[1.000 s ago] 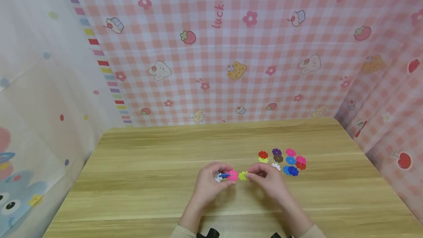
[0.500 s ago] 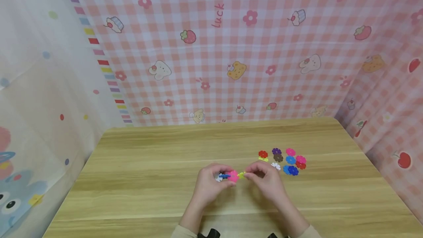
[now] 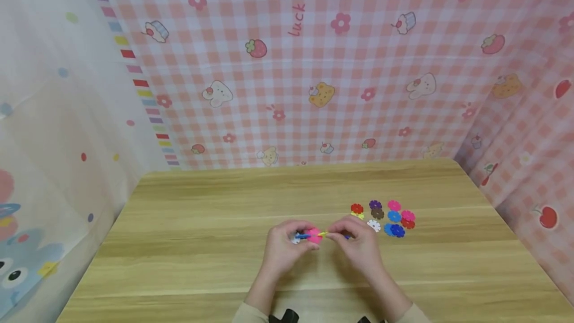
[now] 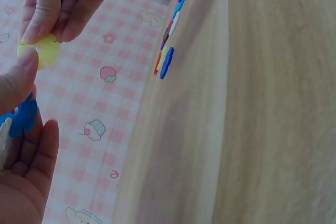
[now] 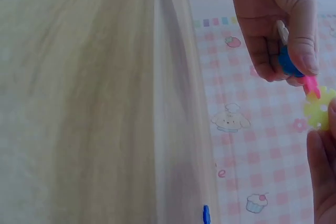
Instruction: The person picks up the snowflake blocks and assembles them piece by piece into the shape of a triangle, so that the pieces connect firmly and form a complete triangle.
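My left hand [image 3: 283, 245] pinches a short chain of plastic snowflake discs between thumb and fingers. In the right wrist view the chain runs from a white disc [image 5: 282, 31] through a blue disc [image 5: 289, 62] to a pink disc [image 5: 311, 85]. A yellow snowflake disc [image 5: 316, 111] is pinched by the thumb and fingers of my right hand [image 3: 358, 243]. Its notched edge meets the pink disc's edge, the two set crosswise. Both hands are raised over the table, close together. From the left wrist view, the yellow disc stands beside my left thumb, which hides most of the pink disc.
Loose snowflake discs lie on the wooden table [image 3: 188, 263] right of centre: red [image 3: 357, 208], purple [image 3: 375, 205], brown [image 3: 377, 214], white [image 3: 374, 226], dark blue [image 3: 397, 231] and several others. One blue disc [image 3: 347, 237] is partly hidden behind my right hand. A checked pink cloth [image 3: 287, 64] hangs behind.
My right hand has moved left, bringing the yellow disc from beside the pink disc onto its edge. The yellow disc has turned from face-on to edge-on. My left hand has barely moved.
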The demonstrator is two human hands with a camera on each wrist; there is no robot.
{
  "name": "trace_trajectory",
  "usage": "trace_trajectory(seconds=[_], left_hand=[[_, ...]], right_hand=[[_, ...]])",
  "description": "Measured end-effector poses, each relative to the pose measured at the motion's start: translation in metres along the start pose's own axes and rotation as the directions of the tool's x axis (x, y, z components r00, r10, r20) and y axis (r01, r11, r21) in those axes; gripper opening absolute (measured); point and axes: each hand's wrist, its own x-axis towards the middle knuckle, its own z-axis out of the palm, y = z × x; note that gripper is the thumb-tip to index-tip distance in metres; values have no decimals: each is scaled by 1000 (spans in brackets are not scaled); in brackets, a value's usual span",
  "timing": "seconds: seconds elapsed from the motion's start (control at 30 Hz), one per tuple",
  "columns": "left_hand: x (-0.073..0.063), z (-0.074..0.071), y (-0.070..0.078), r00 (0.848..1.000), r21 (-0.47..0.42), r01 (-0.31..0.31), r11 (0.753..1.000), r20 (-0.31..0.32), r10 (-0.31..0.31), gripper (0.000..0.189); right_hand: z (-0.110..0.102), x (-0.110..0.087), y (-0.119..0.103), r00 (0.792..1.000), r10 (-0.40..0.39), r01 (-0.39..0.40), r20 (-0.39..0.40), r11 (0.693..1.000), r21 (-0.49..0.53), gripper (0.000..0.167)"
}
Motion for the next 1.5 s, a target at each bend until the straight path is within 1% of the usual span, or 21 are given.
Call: trace_trajectory(seconds=[0.13,0.2,0.3,0.43,0.53,0.63,0.73,0.83,0.9,1.0,1.1,1.17,1.23,1.33,1.4,1.47,1.5], left_hand=[[1,-1,-1,999,7,9,1000,32,-9,33],[2,-2,0,998,27,16,1000,58,-17,33],[2,-3,1,995,78,11,997,93,-18,36],[2,-5,1,993,132,-7,991,114,-9,40],[3,-5,0,994,162,-17,987,110,-1,41],[3,-5,-1,995,167,-30,985,100,14,40],[3,-3,0,996,145,-56,988,83,45,30],[3,-1,0,995,95,-84,992,57,78,21],[2,1,-1,995,57,-89,994,41,87,17],[2,3,-3,997,-5,-71,997,22,71,16],[2,2,-2,999,-55,-44,998,11,44,14],[2,2,-1,1000,-68,-29,997,4,30,13],[2,1,0,1000,-71,-8,997,4,8,12],[2,0,0,1000,-58,10,998,7,-10,11],[2,0,0,1000,-47,12,999,8,-12,11],[2,-1,0,1000,-39,12,999,9,-12,11],[2,-1,0,1000,-36,13,999,9,-13,11]], right_hand=[[-2,0,0,997,71,-71,27,997,11,20],[-4,0,1,992,117,-117,52,993,10,19],[-5,0,2,985,154,-154,83,988,-2,20],[-5,-1,3,980,178,-177,94,984,-23,21],[-4,-2,4,978,183,-180,100,983,-34,22],[-2,-3,3,977,177,-175,115,984,-30,21],[-1,-4,1,979,159,-160,129,987,-9,21],[1,-4,0,982,136,-139,132,990,13,21],[1,-4,0,985,118,-122,129,992,24,22],[1,-5,0,986,104,-110,132,993,40,23],[-1,-4,3,982,112,-122,153,991,53,23],[-4,-3,7,977,128,-140,173,988,58,21],[-9,-2,12,966,172,-186,191,981,56,20],[-20,-1,19,943,256,-274,212,960,56,17],[-31,0,25,922,316,-333,226,942,45,17],[-43,1,31,908,345,-364,236,930,41,19],[-50,1,34,906,351,-369,238,929,33,21]])
